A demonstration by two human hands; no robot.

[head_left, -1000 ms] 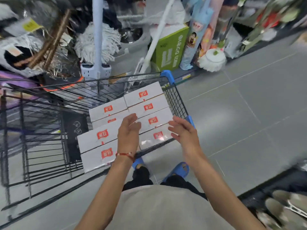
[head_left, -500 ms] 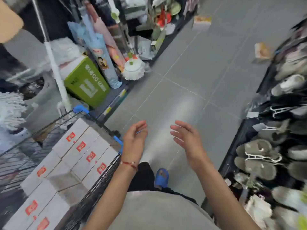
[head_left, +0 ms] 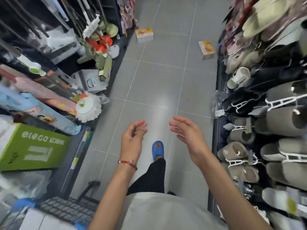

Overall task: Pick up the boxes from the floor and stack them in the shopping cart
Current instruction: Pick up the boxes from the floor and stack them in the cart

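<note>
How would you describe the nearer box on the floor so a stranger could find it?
Look down the grey tiled aisle floor to the slipper rack on the right. At its foot lies an orange-and-white box. The other box sits farther off, by the left shelves.

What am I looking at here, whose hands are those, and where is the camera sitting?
This is one picture from a camera worn on a person's head, looking down a shop aisle. The left hand and right hand are that person's own. Both are relaxed and hold nothing. Ahead on the floor lie a far box by the mop shelves and a nearer box by the slipper rack. The shopping cart sits at the lower left, with white boxes in it.
</note>
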